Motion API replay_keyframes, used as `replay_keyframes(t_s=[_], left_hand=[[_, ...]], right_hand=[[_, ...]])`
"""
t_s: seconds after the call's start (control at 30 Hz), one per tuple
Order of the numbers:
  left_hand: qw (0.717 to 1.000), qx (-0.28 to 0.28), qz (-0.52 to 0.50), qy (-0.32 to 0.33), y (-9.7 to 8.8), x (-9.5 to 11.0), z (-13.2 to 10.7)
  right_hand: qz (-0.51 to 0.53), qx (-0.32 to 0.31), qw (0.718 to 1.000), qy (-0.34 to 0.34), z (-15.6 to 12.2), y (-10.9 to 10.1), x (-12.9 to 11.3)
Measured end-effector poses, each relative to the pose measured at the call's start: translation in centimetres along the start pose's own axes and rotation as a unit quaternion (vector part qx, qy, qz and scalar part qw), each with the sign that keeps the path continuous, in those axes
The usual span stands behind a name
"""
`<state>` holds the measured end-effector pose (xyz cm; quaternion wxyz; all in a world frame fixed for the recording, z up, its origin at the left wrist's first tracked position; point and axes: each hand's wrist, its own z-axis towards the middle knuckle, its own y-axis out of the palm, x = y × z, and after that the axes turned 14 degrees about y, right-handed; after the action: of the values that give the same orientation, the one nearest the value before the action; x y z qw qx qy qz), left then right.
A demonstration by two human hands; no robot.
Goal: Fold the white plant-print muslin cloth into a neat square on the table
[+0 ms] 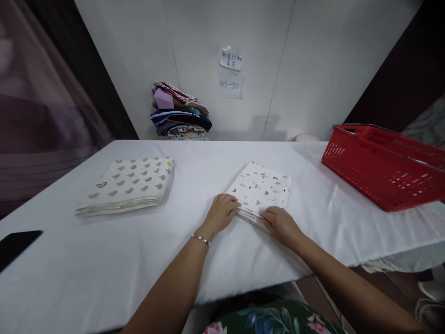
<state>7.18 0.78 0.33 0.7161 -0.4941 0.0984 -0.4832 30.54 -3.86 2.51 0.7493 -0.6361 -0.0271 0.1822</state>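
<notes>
A folded white cloth (260, 185) with small plant and leaf prints lies flat on the table in front of me, turned slightly askew. My left hand (222, 211) grips its near left corner, fingers curled over the layered edge. At the near right corner, my right hand (280, 225) pinches the same edge, the thumb partly hidden. Several stacked layers show along the near side between the two hands. To the left rests another folded cloth (130, 183), off-white with grey rounded prints and a few coloured ones; neither hand touches it.
A red plastic basket (382, 167) with metal handles stands at the right. A stack of folded fabrics (181, 113) rises behind the table's far edge. A black flat object (17, 246) lies at the left edge. White cloth covers the table (163, 264). Paper notes (231, 83) hang on the wall.
</notes>
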Motion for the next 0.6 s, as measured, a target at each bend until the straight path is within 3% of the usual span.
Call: replay_keyframes(t_s=[0.2,0.6], left_hand=[[1.000,0.011,0.013,-0.012,0.33,0.27,0.31],[0.999,0.009,0.028,-0.013,0.26,0.51,0.32]], right_hand=[[-0.040,0.005,0.999,-0.010,0.16,0.00,-0.33],[-0.011,0.033,0.999,-0.033,-0.47,0.55,-0.20]])
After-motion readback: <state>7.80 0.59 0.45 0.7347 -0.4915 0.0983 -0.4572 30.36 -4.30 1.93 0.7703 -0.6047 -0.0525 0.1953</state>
